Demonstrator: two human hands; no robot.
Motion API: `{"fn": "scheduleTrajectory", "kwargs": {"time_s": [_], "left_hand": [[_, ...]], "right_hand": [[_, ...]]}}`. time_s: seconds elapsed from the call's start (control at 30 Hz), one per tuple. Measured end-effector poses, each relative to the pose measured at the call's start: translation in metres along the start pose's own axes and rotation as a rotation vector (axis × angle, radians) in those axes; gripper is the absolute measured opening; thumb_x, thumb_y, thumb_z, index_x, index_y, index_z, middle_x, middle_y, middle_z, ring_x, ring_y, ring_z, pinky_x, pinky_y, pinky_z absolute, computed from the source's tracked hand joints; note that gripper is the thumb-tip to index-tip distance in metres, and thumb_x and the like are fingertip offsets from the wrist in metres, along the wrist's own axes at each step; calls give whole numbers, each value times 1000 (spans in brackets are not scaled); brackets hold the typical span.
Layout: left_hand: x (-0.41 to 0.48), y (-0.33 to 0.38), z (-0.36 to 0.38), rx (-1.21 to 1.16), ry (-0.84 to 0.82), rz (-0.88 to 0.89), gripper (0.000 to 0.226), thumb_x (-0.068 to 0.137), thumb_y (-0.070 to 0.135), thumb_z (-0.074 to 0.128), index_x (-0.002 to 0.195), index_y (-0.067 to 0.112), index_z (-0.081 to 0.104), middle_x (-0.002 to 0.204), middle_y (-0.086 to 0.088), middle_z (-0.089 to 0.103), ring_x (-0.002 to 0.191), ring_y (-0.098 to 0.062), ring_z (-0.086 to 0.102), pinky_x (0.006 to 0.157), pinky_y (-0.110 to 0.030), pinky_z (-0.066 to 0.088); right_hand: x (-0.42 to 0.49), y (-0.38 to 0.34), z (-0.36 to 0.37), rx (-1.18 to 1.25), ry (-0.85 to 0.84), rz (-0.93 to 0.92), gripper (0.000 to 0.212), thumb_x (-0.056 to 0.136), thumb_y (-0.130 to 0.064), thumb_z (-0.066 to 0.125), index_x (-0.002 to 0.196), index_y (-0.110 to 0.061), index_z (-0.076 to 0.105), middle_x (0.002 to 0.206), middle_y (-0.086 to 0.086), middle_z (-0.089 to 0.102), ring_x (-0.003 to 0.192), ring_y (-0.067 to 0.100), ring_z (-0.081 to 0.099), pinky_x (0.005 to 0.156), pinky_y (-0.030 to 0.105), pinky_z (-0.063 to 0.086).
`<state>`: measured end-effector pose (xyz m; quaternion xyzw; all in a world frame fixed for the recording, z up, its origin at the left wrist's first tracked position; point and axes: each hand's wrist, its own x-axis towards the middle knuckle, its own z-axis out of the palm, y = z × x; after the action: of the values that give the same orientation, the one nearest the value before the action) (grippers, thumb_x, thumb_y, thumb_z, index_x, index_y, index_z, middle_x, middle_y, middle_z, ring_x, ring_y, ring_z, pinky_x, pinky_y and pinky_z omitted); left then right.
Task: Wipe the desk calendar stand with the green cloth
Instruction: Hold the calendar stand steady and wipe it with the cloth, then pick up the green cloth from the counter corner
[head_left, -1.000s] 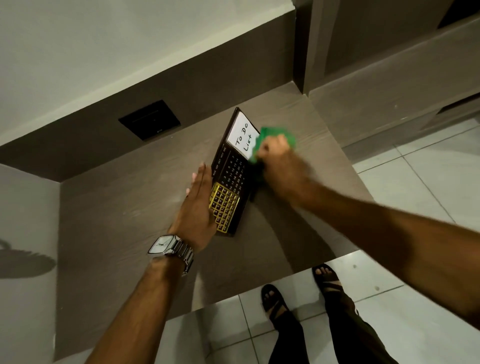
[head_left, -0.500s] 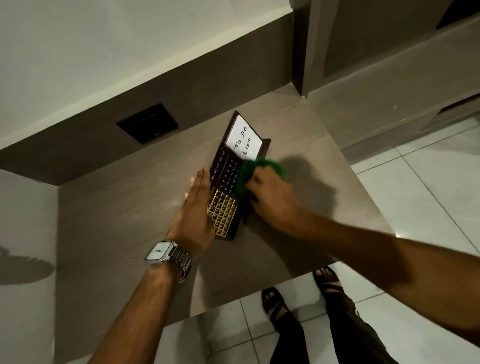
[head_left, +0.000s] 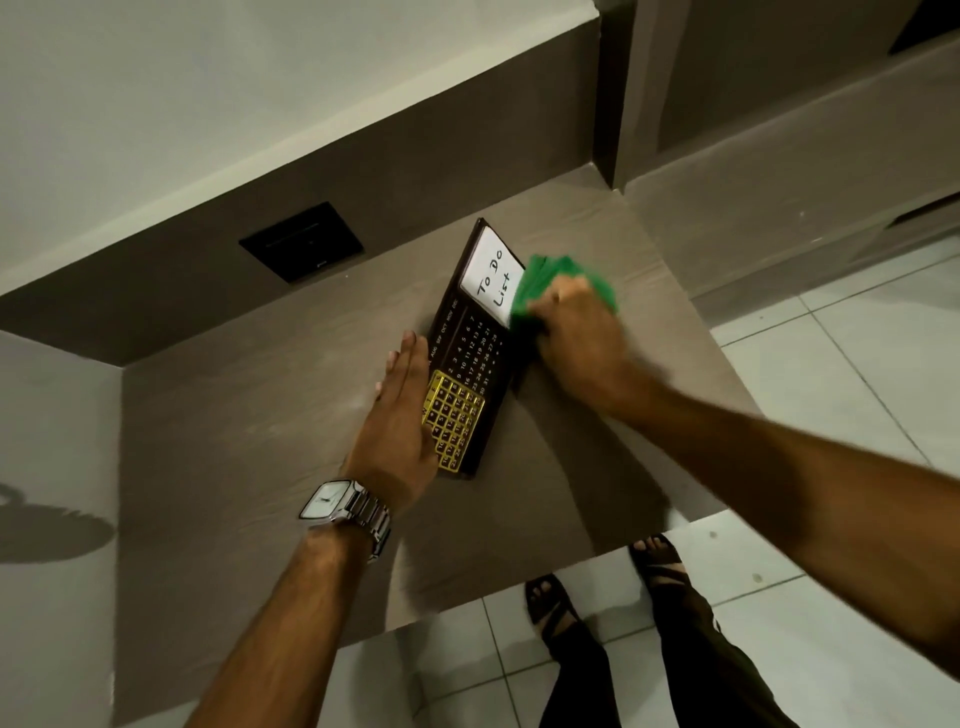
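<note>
The dark brown desk calendar stand (head_left: 470, 358) stands on the grey-brown desk (head_left: 260, 431), with a white "To Do List" card at its far end and a gold date grid at its near end. My left hand (head_left: 402, 415) lies flat, fingers straight, against the stand's left edge. My right hand (head_left: 576, 332) clutches the bunched green cloth (head_left: 561, 286) and presses it on the stand's far right edge, beside the white card. The cloth hides the stand's right rim there.
A black wall plate (head_left: 301, 248) sits in the dark back panel behind the desk. A side wall closes the desk on the left. The desk's front edge drops to a white tiled floor (head_left: 857, 364), where two sandalled feet (head_left: 550, 597) stand.
My right hand slid the cloth down the stand's right side to its middle, then back up to the far end by the white card. My left hand stayed against the left edge.
</note>
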<state>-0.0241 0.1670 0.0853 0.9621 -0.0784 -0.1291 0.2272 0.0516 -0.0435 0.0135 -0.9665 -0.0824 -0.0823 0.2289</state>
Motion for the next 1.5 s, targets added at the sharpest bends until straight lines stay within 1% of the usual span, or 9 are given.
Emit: {"fn": "scheduleTrajectory", "kwargs": {"time_s": [0.27, 0.4, 0.53, 0.7, 0.8, 0.93, 1.23, 1.4, 1.5], "left_hand": [[-2, 11, -1, -50, 29, 1, 92, 76, -19, 45, 148, 12, -3, 161, -7, -3, 147, -25, -5, 121, -51, 8], [-2, 16, -3, -43, 12, -26, 94, 77, -18, 44, 145, 19, -9, 160, -5, -4, 147, -24, -5, 121, -50, 7], [-3, 12, -8, -68, 8, -72, 93, 80, -14, 50, 150, 21, -2, 161, -2, -1, 143, -15, -7, 120, -44, 1], [7, 14, -18, -103, 62, -121, 95, 81, 2, 64, 149, 30, 3, 160, 6, 0, 146, -13, -8, 121, -51, 4], [18, 28, -10, 83, 138, 28, 83, 86, 23, 62, 149, 26, 8, 161, -2, 7, 148, -19, -4, 119, -54, 9], [51, 75, 36, 269, 179, 254, 66, 92, 50, 41, 147, 19, 20, 158, -5, 19, 147, -21, 5, 118, -47, 14], [100, 88, 151, 395, -109, 270, 84, 86, 73, 19, 150, 21, 3, 162, -5, 2, 148, -24, -6, 121, -49, 7], [101, 80, 166, 427, -78, 269, 87, 85, 75, 20, 151, 21, 3, 162, -4, 3, 149, -24, -2, 120, -49, 4], [101, 80, 165, 413, -78, 264, 88, 84, 75, 21, 151, 21, 3, 162, -3, 4, 149, -22, -3, 120, -49, 4]], "right_hand": [[-124, -76, 12, 155, -370, -455, 26, 75, -15, 77, 101, -13, 72, 103, 9, 62, 92, 23, 54, 62, 35, 54], [-119, -67, -2, 262, -456, -490, 33, 85, -15, 66, 118, -14, 66, 119, 9, 58, 109, 25, 46, 87, 39, 47], [-115, -42, -34, 610, -462, -216, 33, 83, -10, 67, 115, -18, 66, 115, -1, 60, 110, 13, 48, 96, 30, 43], [-98, 13, -66, 1108, -367, 335, 28, 89, -6, 63, 111, -23, 61, 100, -3, 68, 95, 11, 66, 80, 32, 58], [-79, 52, -75, 1182, -203, 499, 27, 90, -12, 64, 111, -29, 61, 97, -15, 71, 92, 5, 68, 70, 20, 57], [-36, 106, -75, 1257, 61, 622, 28, 93, -3, 58, 112, -22, 65, 101, -1, 73, 95, 22, 70, 69, 30, 59], [49, 188, -43, 410, 288, 330, 46, 90, 5, 54, 134, -8, 52, 135, 12, 57, 126, 24, 51, 108, 40, 41], [42, 220, -7, -171, -269, 70, 82, 89, -9, 61, 153, -13, 9, 161, 14, 5, 146, 38, 0, 116, 54, 20], [35, 227, 1, -206, -349, 1, 85, 91, -23, 54, 153, -11, -3, 161, 17, -7, 145, 38, -10, 116, 58, 10]]}}
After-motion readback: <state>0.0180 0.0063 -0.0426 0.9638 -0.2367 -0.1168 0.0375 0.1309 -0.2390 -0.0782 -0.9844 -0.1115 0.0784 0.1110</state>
